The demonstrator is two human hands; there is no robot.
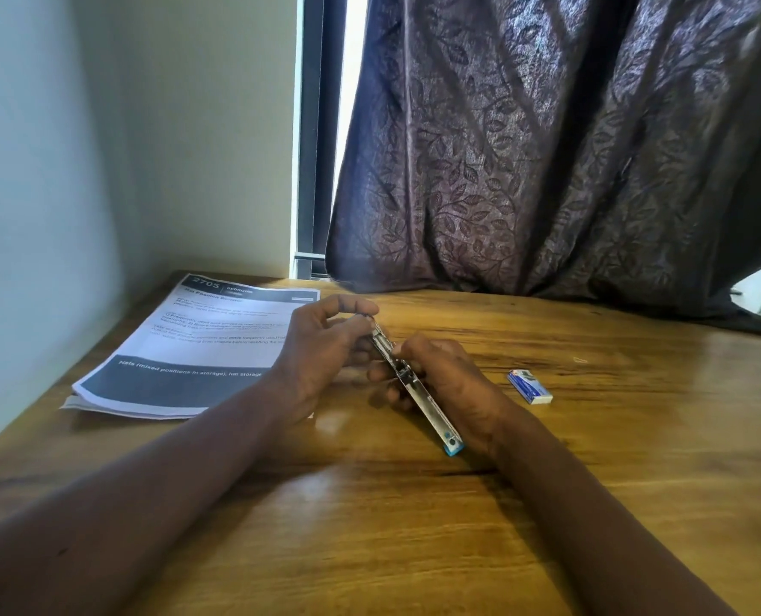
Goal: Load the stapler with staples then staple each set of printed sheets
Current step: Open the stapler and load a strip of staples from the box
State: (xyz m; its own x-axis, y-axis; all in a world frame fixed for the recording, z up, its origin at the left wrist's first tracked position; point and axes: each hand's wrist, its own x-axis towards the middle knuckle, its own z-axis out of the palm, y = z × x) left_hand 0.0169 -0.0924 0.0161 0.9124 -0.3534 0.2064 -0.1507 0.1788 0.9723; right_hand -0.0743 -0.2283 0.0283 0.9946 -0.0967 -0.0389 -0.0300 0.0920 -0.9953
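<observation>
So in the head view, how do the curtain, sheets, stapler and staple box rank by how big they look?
Largest to smallest:
1. curtain
2. sheets
3. stapler, though partly covered
4. staple box
The curtain hangs farthest from the camera, yet it still looks largest by far.

One wide-angle camera, worn on the head, is looking forward and down from the near edge of the tabletop (614,460), sitting close above it. It is facing the far edge and far left corner, taking in the curtain (547,148) and wall (125,126) behind, with the stapler (421,395) falling mid-frame.
</observation>
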